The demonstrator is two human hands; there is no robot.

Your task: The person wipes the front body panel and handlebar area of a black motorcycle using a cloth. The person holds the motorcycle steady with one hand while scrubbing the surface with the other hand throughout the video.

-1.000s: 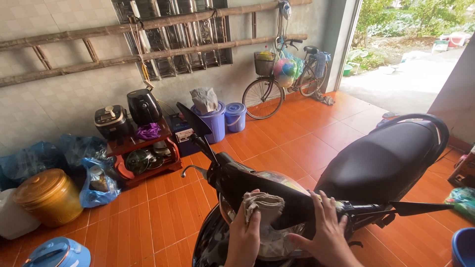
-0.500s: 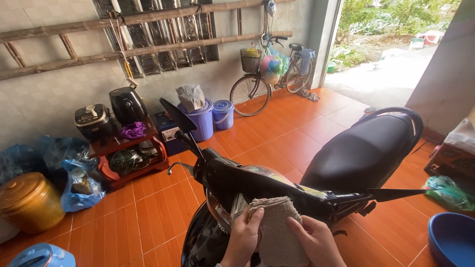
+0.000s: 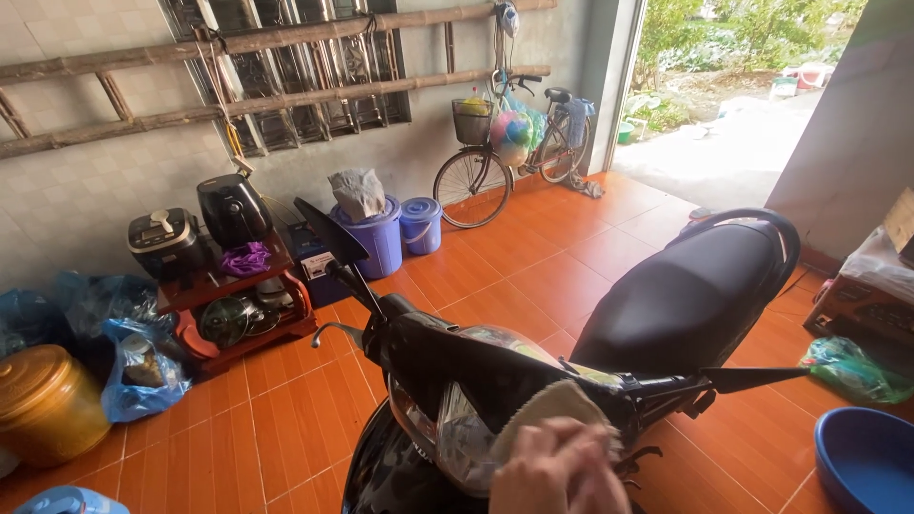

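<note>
Grey-beige cloth [image 3: 550, 407] lies pressed against the front of the black motorbike [image 3: 666, 305], just above its headlight [image 3: 455, 440]. Hands [image 3: 562, 468] at the bottom edge blur into one shape over the cloth; which is which, and how tightly they close, I cannot tell. Behind the bike, blue plastic bags [image 3: 133, 366] and a gold lidded pot [image 3: 46, 405] crowd the left wall beside a low red shelf [image 3: 238, 309] of cookers. Two blue buckets [image 3: 400, 228] stand near a bicycle [image 3: 509, 157]. Orange floor tiles [image 3: 533, 257] run open toward the doorway; a blue basin [image 3: 862, 462] sits at right.
</note>
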